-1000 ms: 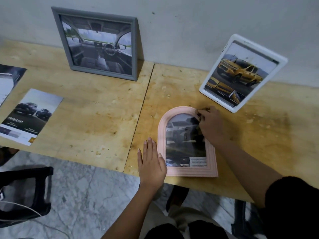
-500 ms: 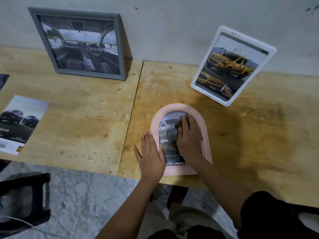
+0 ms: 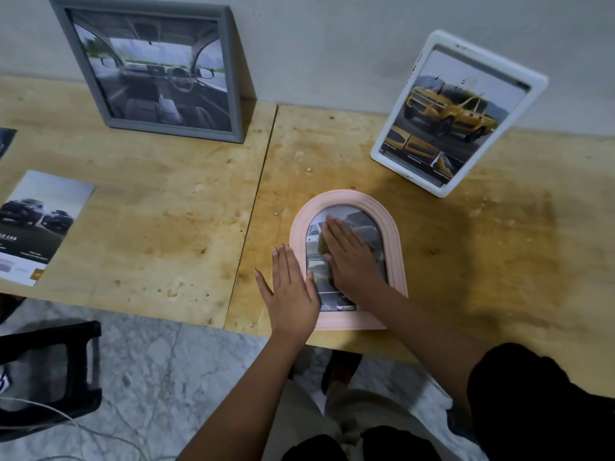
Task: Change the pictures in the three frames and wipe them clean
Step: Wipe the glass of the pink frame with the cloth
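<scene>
The pink arched frame (image 3: 396, 254) is showing ribbed pale-pink moulding round a grey-and-white car print. Behind it to the left, the grey frame (image 3: 235, 78) is carrying a grey-toned car interior. Behind it to the right, the white frame (image 3: 412, 178) is displaying a yellow truck. Under it, the table (image 3: 166, 201) is showing yellow-tan plywood with brown stains. Far left of it, the loose print (image 3: 40, 224) is showing black cars on grey. Nearer than it, the floor (image 3: 149, 361) is showing grey-white marbling.

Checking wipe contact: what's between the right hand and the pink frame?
Head view: a small dull cloth or pad peeks from under the flat right hand, on the pink frame.
</scene>
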`<state>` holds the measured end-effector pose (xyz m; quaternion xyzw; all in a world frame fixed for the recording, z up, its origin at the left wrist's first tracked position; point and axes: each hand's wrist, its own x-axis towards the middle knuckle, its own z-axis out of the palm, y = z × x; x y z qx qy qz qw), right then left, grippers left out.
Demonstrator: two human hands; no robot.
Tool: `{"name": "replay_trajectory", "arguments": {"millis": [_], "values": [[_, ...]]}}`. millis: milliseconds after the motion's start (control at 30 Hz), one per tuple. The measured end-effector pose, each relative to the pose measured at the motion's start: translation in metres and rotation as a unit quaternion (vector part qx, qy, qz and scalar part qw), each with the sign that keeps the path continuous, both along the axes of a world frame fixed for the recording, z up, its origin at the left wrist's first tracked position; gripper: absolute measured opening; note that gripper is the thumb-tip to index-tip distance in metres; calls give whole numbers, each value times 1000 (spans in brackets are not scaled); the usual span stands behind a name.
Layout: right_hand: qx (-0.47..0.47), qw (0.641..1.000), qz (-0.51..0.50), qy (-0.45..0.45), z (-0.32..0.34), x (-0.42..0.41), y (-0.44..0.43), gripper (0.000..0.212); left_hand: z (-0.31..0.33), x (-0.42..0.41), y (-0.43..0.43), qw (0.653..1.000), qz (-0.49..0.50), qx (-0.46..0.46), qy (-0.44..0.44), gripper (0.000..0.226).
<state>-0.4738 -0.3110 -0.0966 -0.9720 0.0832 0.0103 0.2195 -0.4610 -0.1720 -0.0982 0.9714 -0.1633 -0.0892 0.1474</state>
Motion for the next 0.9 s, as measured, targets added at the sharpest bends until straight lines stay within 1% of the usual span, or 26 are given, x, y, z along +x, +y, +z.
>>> {"name": "replay_trajectory", "arguments": {"millis": [100,167,233,367,467,567,700,833,900], "values": [[-4,997,80,-9,0,-7,-8,51,1,-1,0,1000,1,1,3,66],[28,992,119,8,1,-11,-12,49,1,-1,0,1000,0,3,6,66],[75,986,148,18,2,-15,-17,51,1,-2,0,1000,1,4,8,67],[144,973,182,4,4,-27,-24,49,1,-1,0,1000,2,7,15,67],[188,966,178,-15,7,-37,-29,35,2,-1,-1,1000,3,8,15,68],[202,962,182,-29,10,-45,-33,27,3,-1,-1,1000,4,11,15,69],[214,958,184,43,20,-45,-39,23,4,-1,-1,1000,8,10,20,63],[202,939,240,142,31,-35,-52,32,4,-2,0,1000,6,2,17,64],[186,931,242,197,39,-28,-59,35,5,-3,1,1000,2,3,13,68]]}}
